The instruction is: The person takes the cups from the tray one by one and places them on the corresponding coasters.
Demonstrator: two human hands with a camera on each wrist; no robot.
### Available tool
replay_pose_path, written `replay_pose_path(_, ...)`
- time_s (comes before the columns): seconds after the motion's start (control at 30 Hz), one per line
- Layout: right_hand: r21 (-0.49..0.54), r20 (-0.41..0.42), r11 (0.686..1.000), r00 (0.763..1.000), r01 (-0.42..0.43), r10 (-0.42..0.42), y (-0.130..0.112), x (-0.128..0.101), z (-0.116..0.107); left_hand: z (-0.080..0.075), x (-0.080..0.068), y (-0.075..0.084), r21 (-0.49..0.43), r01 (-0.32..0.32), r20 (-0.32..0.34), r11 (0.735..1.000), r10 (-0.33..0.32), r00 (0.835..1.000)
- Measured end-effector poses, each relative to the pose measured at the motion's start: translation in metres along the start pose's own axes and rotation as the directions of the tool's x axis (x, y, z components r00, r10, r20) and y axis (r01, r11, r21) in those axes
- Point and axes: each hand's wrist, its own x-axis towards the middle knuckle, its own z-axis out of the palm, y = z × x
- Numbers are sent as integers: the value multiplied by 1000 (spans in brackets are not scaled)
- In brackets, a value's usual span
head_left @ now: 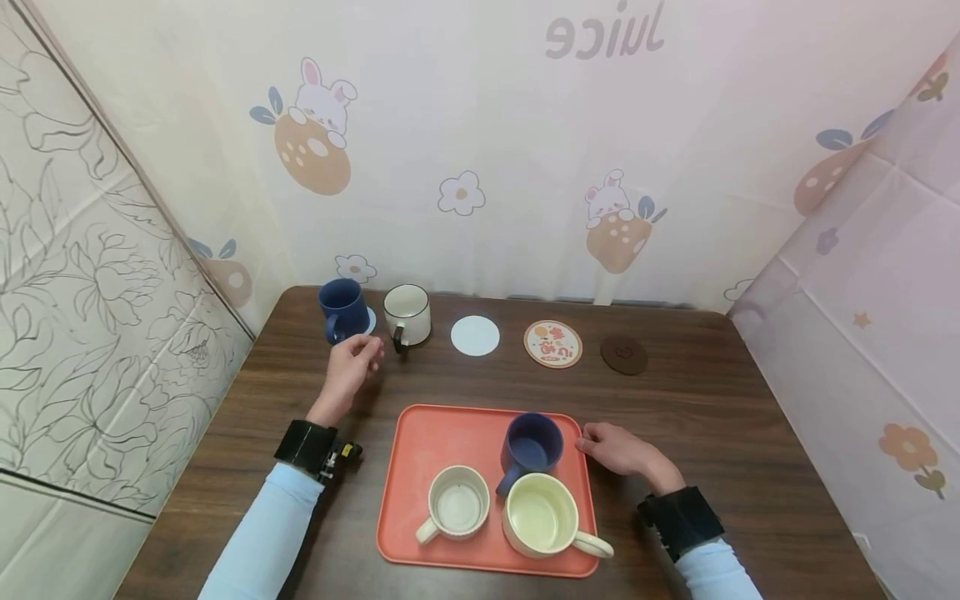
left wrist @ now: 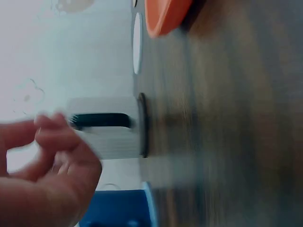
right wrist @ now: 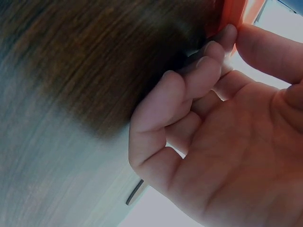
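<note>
At the bench's far left, the left hand (head_left: 351, 364) hovers loose-fingered and empty beside the white mug (head_left: 407, 315), while the right hand (head_left: 618, 448) pinches the orange tray (head_left: 420, 442) rim; a careless reach could topple it.

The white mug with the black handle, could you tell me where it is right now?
In the head view the white mug stands at the table's far left, between the blue mug and the white coaster, just beyond the left hand.
</note>
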Motion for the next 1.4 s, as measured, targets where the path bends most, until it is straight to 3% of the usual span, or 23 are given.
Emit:
replay_pose_path(0.07,23,7,1000,1000,-3,3,1,1,0,-4,-18,3,79,-7,91,997,0,996)
replay_pose_path(0.13,27,7,1000,1000,-14,14,2,2,1,-7,-39,6,178,-49,236,983,6,972)
replay_pose_path(0.17,24,7,1000,1000,-18,18,5,3,1,-8,-50,7,221,-80,317,972,6,948)
replay_pose_path(0.23,23,8,1000,1000,-13,12,10,5,2,-10,-72,8,278,-151,475,949,1,880)
replay_pose_path(0.3,16,13,1000,1000,1,-1,20,9,4,-9,-92,7,278,-190,572,942,-4,820)
replay_pose_path(0.4,22,19,1000,1000,5,-5,24,11,5,-6,-118,3,243,-174,653,954,-28,757)
replay_pose_path(0.57,22,21,1000,1000,-9,8,29,15,5,0,-155,-2,167,-65,722,984,-77,688)
replay_pose_path(0.63,11,16,1000,1000,-11,10,34,18,7,1,-164,-4,139,-40,740,989,-77,668)
replay_pose_path(0.73,7,1,999,999,-45,45,42,22,10,2,-173,-6,115,-32,750,993,-66,658)
replay_pose_path(0.93,5,-12,998,998,-57,57,47,24,12,4,-181,-8,84,-25,740,996,-46,671)
replay_pose_path(1.17,13,-15,999,999,-41,41,16,8,5,8,-181,-10,64,-81,736,995,8,677)
replay_pose_path(1.27,19,-32,996,996,-88,89,2,4,5,11,-182,-11,50,-81,745,995,17,667)
replay_pose_path(1.4,14,-27,996,996,-90,90,-17,-5,2,14,-183,-11,12,-74,760,997,39,649)
